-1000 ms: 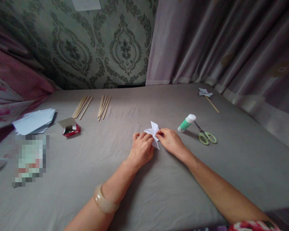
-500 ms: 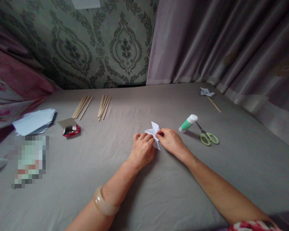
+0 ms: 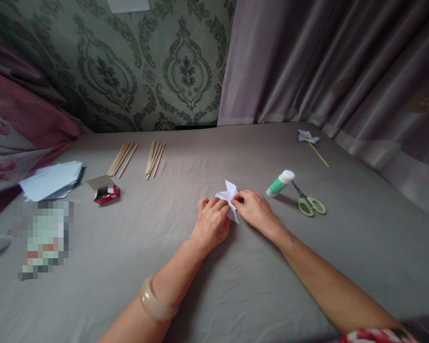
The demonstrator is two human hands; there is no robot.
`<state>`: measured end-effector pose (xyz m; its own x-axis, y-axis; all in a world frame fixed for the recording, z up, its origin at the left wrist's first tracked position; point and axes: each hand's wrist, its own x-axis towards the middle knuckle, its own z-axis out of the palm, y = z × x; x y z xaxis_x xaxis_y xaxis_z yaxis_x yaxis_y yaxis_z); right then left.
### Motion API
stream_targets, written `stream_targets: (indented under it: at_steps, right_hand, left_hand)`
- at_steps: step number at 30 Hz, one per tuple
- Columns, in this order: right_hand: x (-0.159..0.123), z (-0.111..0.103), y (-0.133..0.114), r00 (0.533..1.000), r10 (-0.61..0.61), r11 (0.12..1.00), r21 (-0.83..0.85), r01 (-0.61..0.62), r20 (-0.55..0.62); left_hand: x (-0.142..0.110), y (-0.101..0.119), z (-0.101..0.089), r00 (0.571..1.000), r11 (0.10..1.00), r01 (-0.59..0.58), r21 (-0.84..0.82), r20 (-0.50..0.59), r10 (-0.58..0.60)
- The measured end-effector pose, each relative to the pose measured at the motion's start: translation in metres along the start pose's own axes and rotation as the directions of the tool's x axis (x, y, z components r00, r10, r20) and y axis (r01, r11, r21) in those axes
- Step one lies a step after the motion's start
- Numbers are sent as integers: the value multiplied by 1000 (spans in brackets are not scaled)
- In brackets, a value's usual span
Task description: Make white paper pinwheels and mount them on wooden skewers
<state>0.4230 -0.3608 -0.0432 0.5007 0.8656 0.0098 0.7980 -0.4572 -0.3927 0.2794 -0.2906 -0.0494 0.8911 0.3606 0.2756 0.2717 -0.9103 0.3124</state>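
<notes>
We've got the white paper pinwheel (image 3: 229,190) on the gray cloth (image 3: 136,247), left of the glue stick (image 3: 280,183): left hand (image 3: 211,221) holding its left side, right hand (image 3: 254,208) pinching near center.

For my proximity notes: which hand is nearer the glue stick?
Right. The right hand is in front and left of the glue stick; the left hand is farther left, across the nearer paper pinwheel.

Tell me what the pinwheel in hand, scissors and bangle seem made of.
Pinwheel: likely matte white paper, by its thin, crisp folds. Scissors: handles probably plastic, being evenly green; slim grey blades, likely metal. Bangle: cream and polished, with a bright highlight; stone, resin or plastic, I can't tell.
</notes>
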Motion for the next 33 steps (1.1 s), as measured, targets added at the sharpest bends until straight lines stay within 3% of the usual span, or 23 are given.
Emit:
stream_targets:
  at_steps: [21, 26, 33]
  right_hand:
    - [1, -9, -14, 997, 76, 995, -66, -75, 8]
    - [1, -6, -11, 998, 36, 994, -99, -41, -55]
    - [-7, -2, -11, 999, -48, 995, -86, 46, -21]
  left_hand:
    - [1, 1, -2, 1000, 1000, 1, -11, 3, -1]
    - [1, 0, 0, 1000, 1000, -8, -5, -1, 8]
    - [0, -3, 5, 1000, 1000, -20, 9, -20, 20]
